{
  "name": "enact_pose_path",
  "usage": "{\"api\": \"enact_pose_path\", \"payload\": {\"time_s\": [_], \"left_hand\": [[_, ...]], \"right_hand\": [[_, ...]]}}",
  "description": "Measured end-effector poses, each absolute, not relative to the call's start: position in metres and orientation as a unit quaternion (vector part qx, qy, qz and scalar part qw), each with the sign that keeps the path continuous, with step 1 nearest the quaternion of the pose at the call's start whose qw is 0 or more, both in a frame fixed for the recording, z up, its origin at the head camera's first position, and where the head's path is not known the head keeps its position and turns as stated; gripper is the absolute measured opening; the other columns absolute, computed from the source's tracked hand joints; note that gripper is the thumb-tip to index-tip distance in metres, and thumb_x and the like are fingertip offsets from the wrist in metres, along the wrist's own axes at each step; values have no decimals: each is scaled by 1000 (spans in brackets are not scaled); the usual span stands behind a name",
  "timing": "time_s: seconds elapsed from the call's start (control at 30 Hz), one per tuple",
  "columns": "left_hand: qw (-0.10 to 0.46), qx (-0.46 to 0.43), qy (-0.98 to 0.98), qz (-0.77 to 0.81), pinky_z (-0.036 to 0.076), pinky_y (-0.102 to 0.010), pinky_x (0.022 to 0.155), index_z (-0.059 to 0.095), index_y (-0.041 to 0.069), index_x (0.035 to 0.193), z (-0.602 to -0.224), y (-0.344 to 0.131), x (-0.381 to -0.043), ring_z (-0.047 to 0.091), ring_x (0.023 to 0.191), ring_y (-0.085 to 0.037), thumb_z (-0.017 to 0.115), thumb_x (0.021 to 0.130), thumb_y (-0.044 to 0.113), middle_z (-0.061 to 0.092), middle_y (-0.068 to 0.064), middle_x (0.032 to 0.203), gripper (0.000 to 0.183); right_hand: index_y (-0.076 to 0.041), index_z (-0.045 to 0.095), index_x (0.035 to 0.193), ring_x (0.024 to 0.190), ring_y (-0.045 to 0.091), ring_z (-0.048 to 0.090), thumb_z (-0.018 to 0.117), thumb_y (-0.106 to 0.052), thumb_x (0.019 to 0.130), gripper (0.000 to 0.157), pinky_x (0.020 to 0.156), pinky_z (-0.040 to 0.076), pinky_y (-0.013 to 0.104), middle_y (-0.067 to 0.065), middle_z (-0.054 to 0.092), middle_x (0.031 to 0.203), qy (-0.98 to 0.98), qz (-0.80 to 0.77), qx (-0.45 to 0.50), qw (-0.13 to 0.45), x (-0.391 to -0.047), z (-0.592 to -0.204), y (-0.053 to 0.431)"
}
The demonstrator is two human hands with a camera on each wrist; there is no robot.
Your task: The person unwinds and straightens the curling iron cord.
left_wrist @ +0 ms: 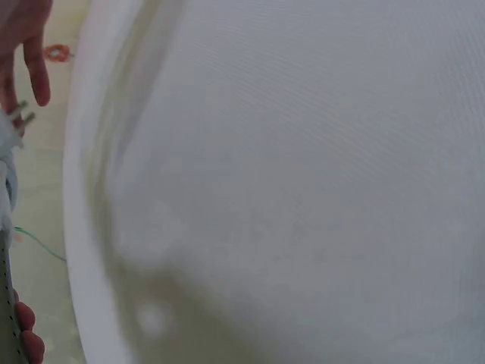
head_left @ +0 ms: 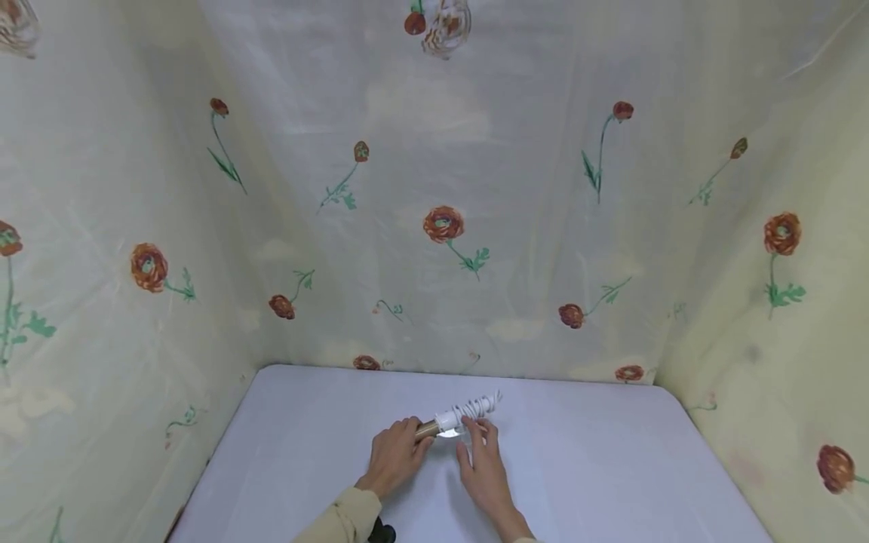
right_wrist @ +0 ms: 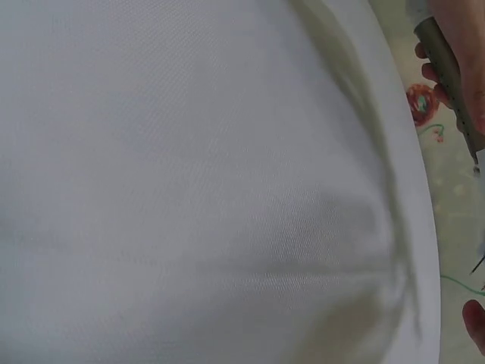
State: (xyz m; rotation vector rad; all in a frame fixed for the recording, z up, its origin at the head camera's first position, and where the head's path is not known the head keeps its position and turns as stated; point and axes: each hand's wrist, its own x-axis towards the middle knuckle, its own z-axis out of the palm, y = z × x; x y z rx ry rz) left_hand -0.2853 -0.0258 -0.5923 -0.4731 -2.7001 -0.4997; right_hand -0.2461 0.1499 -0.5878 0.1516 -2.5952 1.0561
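Note:
My left hand (head_left: 396,454) grips the brownish-gold barrel of a slim hair iron (head_left: 445,420), which tilts up to the right above the table. Its white handle has a white cord (head_left: 475,408) wound round it. Two plug prongs (left_wrist: 24,114) stick out at the cord's end in the left wrist view. My right hand (head_left: 485,471) is beside the wound cord, fingers fairly straight and thumb apart; whether the fingertips touch the cord is hard to tell. The right wrist view shows small dots along the barrel (right_wrist: 447,72) and left fingers wrapped behind it.
A white-covered table (head_left: 611,460) with rounded back corners lies under both hands. Flower-printed cloth (head_left: 529,226) hangs behind and on both sides. A small black object (head_left: 382,532) shows by the left sleeve at the bottom edge.

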Motion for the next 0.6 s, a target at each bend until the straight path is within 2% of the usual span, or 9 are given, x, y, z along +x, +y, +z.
{"api": "enact_pose_path", "payload": {"time_s": [0.23, 0.33, 0.5, 0.6], "left_hand": [[178, -168, -951, -187, 27, -23, 49, 61, 18, 95, -582, -27, -278, 38, 56, -6, 61, 88, 46, 50, 10, 68, 29], [177, -171, -951, -190, 26, -21, 48, 60, 20, 92, -579, -27, -277, 36, 53, -4, 60, 88, 49, 46, 12, 64, 29], [176, -173, -949, -196, 26, -19, 47, 59, 22, 87, -574, -27, -278, 34, 51, -2, 57, 88, 54, 46, 14, 61, 33], [173, -173, -947, -207, 29, -19, 49, 61, 21, 88, -566, -28, -283, 37, 52, -2, 57, 88, 56, 51, 12, 63, 35]], "right_hand": [[-12, 48, 130, 113, 28, 55, 58, -12, 93, 38, 87, 48, 42, 12, 34, 131, -882, 416, 36, 218, -243, -588, 144], [-14, 48, 129, 107, 23, 56, 59, -15, 94, 37, 83, 49, 36, 10, 33, 127, -870, 441, 9, 220, -243, -590, 143], [-15, 48, 125, 85, 14, 55, 61, -13, 92, 35, 68, 48, 22, 8, 32, 123, -836, 508, -24, 206, -246, -591, 141], [-15, 48, 125, 84, 13, 55, 61, -10, 92, 36, 68, 50, 19, 7, 31, 124, -806, 558, -27, 195, -252, -585, 140]]}}
